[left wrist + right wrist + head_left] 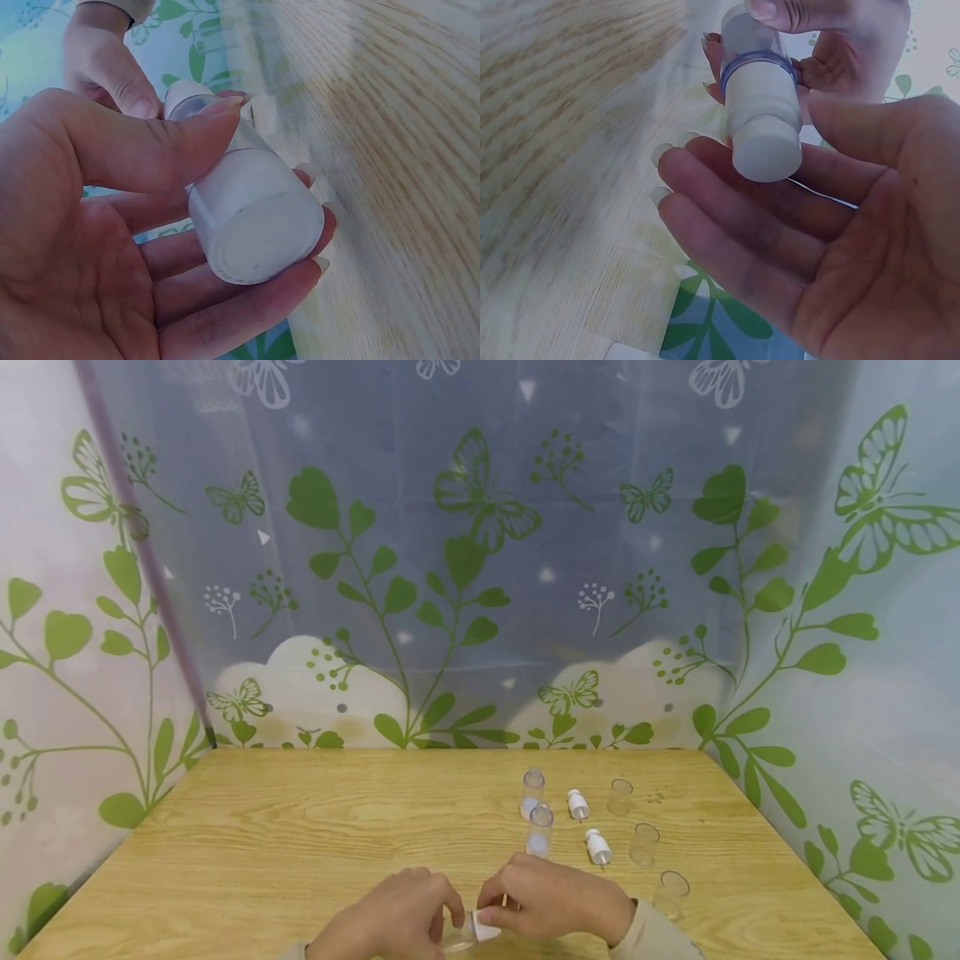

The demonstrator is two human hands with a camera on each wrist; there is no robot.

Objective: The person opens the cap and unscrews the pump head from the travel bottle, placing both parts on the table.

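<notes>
My left hand [401,910] grips a small clear pump bottle [251,199] with a white bottom, thumb on top and fingers curled beneath. The bottle lies tilted over the near part of the table, its base facing the left wrist camera. At its other end, my right hand [555,897] pinches the white pump head [765,127], which sits in the bottle's neck. A blue-tinted rim shows where the two meet in the right wrist view. Whether the pump is fully seated, I cannot tell.
On the wooden table [300,827], two more clear bottles [539,835] stand beyond my right hand. Two loose white pump heads [597,845] lie beside them, and three clear caps [644,845] stand in a column further right. Patterned curtains [480,610] enclose the back and sides.
</notes>
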